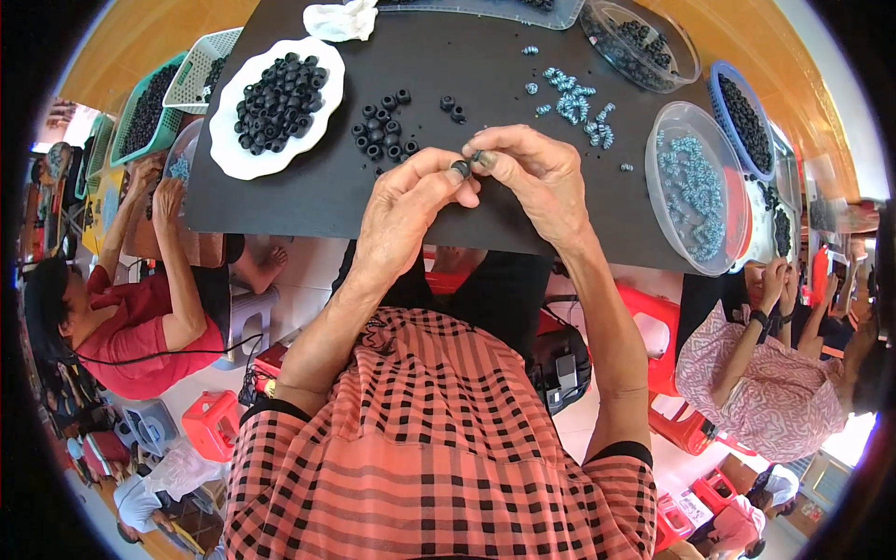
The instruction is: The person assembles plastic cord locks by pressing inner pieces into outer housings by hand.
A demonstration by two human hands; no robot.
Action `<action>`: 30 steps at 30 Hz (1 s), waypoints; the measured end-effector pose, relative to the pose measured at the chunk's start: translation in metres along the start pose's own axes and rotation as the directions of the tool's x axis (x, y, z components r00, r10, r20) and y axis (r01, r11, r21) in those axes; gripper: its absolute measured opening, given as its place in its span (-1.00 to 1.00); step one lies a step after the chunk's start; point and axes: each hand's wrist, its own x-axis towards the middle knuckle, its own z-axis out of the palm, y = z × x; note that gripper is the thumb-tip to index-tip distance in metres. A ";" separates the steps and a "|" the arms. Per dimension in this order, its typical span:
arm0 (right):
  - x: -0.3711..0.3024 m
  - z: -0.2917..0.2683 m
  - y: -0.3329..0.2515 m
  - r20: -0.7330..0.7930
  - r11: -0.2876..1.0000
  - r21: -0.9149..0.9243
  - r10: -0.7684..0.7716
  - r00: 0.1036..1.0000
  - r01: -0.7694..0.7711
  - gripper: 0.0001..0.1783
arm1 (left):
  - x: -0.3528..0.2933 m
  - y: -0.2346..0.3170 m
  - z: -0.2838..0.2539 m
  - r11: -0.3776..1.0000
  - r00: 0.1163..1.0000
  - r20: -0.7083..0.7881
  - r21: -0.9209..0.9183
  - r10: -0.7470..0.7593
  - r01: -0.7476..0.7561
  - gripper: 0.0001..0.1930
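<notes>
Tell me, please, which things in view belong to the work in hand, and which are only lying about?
Probably part of the work:
dark bead in left hand
small dark piece in right hand
black beads, loose and on white plate
blue coils, loose and in clear tub

Probably only lying about:
crumpled white cloth
black bag
red stool

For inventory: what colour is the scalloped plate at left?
The scalloped plate is white, best seen in the head view.

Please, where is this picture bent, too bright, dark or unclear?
Head view: the rim goes black, and the surroundings bend near it; head view: a washed-out glare lies at lower right, beside the patterned pink shirt; head view: left hand and right hand look fairly sharp, but the dark bead lacks detail.
</notes>
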 end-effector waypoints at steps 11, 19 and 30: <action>-0.003 0.002 -0.001 -0.005 0.996 -0.059 -0.065 0.998 0.064 -0.88 | -0.001 -0.004 -0.001 0.987 1.000 -0.008 0.161 0.019 -0.017 -0.81; -0.004 0.002 -0.001 -0.001 0.985 -0.145 -0.091 0.996 0.090 -0.85 | -0.005 0.002 0.007 0.940 0.998 -0.043 0.341 0.053 -0.035 -0.82; -0.006 0.004 -0.002 -0.024 0.987 -0.141 -0.087 0.996 0.082 -0.85 | -0.005 -0.001 0.006 0.937 0.997 -0.033 0.344 0.076 -0.060 -0.82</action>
